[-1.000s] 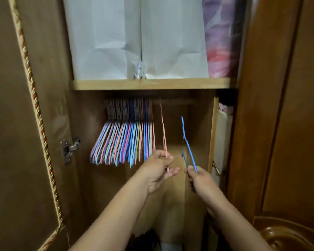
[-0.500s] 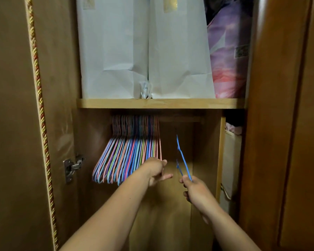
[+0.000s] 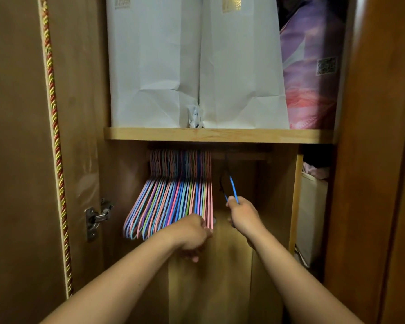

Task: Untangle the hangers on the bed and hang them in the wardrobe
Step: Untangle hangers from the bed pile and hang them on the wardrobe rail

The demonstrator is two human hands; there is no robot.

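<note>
Several pastel hangers [image 3: 171,202] hang packed together on the wooden rail [image 3: 241,155] under the shelf. My left hand [image 3: 192,232] grips the lower end of the rightmost pink hanger [image 3: 209,206] of that bunch. To its right, my right hand [image 3: 242,215] is shut on a blue hanger [image 3: 233,187], whose hook reaches up to the rail in the shadow; whether it rests on the rail I cannot tell.
A wooden shelf [image 3: 220,134] above the rail carries two white paper bags [image 3: 197,66] and a purple-pink package [image 3: 311,73]. The open door with a hinge [image 3: 96,218] and braided cord [image 3: 54,136] stands left. A white box [image 3: 311,218] sits in the right compartment.
The view has moved closer. My left hand pushed the pink hanger left against the bunch. My right hand raised the blue hanger up to the rail.
</note>
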